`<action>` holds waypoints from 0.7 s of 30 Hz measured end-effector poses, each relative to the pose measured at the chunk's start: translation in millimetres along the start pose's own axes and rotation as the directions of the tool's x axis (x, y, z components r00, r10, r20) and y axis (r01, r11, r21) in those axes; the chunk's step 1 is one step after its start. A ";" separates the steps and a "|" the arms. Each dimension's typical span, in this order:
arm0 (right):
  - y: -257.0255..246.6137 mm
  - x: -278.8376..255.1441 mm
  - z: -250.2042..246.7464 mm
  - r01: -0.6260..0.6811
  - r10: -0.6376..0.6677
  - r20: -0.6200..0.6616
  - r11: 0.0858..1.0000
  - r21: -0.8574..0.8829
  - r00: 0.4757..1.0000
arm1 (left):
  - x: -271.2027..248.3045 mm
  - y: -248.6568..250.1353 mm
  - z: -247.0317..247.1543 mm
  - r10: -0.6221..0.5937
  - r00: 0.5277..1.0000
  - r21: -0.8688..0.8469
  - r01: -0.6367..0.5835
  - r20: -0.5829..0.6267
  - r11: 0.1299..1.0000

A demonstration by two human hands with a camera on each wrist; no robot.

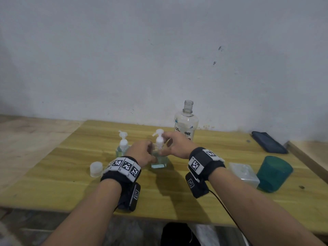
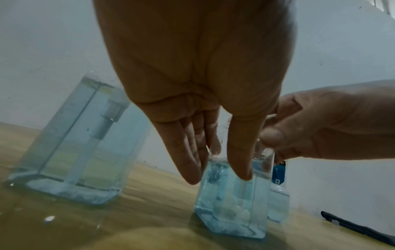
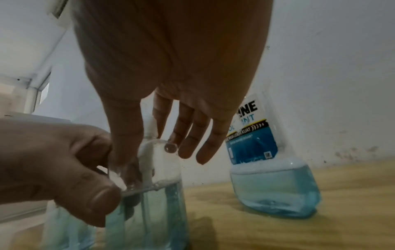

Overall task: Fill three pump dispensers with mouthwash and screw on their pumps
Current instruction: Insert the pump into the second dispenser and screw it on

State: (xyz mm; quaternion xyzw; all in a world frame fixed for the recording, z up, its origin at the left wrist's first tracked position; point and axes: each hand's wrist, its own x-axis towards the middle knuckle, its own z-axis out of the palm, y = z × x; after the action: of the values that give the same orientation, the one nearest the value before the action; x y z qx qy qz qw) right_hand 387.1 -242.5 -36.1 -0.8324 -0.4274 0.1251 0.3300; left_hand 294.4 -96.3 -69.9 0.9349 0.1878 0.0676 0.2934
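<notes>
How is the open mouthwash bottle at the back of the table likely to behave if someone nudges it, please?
The mouthwash bottle is tall, and its liquid lies only near the base, so it probably resists tipping somewhat. With no cap on its neck, a knock could spill it.

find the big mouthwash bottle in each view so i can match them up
Head: mouthwash bottle stands uncapped at the back, right of centre.
Left wrist: only a sliver at lower right, behind the held dispenser.
Right wrist: at right, label facing the camera.
Shared landmark: that dispenser.
</notes>
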 end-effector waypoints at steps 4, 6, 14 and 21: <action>7.7 -1.7 0.2 -0.056 0.061 -0.037 0.991 0.120 0.997 | 1.0 1.1 0.7 -0.007 1.000 -0.019 0.007 0.001 1.000; 10.1 -2.2 2.4 -0.069 0.083 -0.052 0.972 0.225 0.995 | 0.7 1.3 1.0 -0.017 1.000 -0.026 0.017 0.000 1.000; 17.9 -1.6 5.4 -0.074 0.105 -0.071 0.935 0.348 0.992 | -1.5 2.2 1.9 -0.025 1.000 -0.035 0.025 0.001 0.999; 17.6 -1.2 6.1 -0.059 0.092 -0.079 0.935 0.349 0.993 | -5.4 5.5 -0.7 -0.024 1.000 -0.035 0.024 -0.002 0.999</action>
State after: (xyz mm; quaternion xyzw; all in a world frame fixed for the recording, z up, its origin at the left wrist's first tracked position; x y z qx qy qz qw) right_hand 394.4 -248.1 -52.3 -0.7821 -0.3504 0.1717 0.4859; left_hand 290.9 -102.2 -66.3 0.9273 0.1980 0.0685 0.3101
